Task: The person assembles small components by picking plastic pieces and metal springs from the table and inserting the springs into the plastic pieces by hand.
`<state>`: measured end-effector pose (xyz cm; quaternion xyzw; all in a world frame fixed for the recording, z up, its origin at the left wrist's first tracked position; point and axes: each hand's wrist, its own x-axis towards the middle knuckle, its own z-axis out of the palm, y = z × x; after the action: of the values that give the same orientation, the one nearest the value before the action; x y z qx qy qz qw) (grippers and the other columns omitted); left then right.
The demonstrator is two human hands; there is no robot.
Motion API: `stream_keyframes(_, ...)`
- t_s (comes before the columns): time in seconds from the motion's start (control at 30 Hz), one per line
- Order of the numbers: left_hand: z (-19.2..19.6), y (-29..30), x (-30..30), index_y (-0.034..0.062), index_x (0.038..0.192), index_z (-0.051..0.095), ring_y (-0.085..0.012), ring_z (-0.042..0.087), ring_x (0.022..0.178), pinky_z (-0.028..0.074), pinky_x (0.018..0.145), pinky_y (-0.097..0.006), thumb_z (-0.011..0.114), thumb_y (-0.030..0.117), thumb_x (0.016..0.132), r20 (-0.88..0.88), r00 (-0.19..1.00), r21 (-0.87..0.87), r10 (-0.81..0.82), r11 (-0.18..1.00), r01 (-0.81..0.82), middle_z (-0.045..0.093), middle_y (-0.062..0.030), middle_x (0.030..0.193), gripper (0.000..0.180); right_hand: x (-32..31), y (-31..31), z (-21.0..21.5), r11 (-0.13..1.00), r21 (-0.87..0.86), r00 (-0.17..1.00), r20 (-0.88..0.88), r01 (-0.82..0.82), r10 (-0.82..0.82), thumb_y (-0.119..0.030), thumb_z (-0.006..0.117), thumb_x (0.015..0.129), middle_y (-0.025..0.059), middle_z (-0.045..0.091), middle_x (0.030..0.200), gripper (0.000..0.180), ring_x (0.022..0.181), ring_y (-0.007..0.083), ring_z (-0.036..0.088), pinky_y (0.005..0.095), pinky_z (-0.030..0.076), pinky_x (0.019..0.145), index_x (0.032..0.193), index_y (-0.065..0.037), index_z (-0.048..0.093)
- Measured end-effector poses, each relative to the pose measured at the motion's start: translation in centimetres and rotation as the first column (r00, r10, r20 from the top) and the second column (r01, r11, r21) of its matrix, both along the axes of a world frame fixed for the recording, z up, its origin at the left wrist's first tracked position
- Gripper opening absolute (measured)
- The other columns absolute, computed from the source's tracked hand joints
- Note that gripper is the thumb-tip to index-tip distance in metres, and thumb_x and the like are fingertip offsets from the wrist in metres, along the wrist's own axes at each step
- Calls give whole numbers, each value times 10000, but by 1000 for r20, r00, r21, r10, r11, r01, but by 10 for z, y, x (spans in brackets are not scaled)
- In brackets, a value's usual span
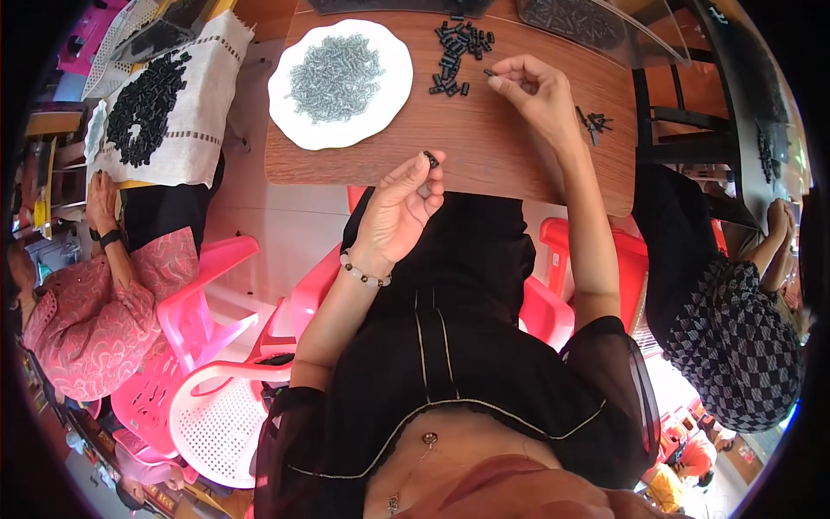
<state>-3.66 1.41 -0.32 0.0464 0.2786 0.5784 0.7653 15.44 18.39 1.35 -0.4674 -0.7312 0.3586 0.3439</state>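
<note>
The left hand (pixel 393 214) is turned palm up near the front edge of the wood-grain table (pixel 493 143); its thumb and forefinger pinch a small dark connector-like piece (pixel 430 159), while the other fingers are loosely curled. The right hand (pixel 545 95) is palm down above the table, and the tips of its thumb and forefinger are pressed on a short black piece (pixel 489 73). This piece points out to the left from the fingertips, its long axis lying roughly sideways. The two pieces are well apart: the one in the left hand lies nearer to the body and to the left of the right fingertips.

The heap of black cylindrical parts (pixel 451 65) is just left of the right fingertips, so the right hand is the nearer one to it. These parts look like smooth, matte plastic, short and straight. To the left, a glossy white plate (pixel 400 82) with wavy rim bears many small, greyish, shiny pieces (pixel 337 76). Beside the right wrist lie some thin dark pieces (pixel 594 121), scattered in different directions.
</note>
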Motion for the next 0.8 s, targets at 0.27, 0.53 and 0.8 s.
stream_keyframes(0.27, 7, 6, 10, 48, 1119, 618, -72, 516, 801, 436, 704, -217, 639, 263, 915, 60, 997, 60, 56, 996, -59, 582, 33, 903, 297, -14, -79, 30, 919, -277, 852, -514, -281, 105, 0, 711, 824, 19, 653, 842, 142, 788, 64, 591, 198, 472, 734, 956, 14, 658)
stream_keyframes(0.53, 16, 2, 18, 93, 1111, 636, -79, 522, 835, 432, 734, -235, 654, 278, 901, 71, 993, 68, 96, 993, -101, 593, 48, 928, 280, -25, -110, 39, 879, -310, 737, -673, -362, 66, -1, 640, 879, 139, 679, 930, 154, 864, 183, 675, 302, 579, 760, 1022, 50, 610)
stream_keyframes(0.8, 16, -4, 21, 103, 1115, 642, -98, 571, 912, 440, 830, -262, 640, 267, 907, 64, 991, 154, 120, 980, -128, 629, 40, 953, 265, -29, -123, 27, 867, -351, 678, -735, -354, -21, -20, 663, 871, 127, 686, 909, 104, 839, 159, 667, 284, 550, 769, 950, 39, 629)
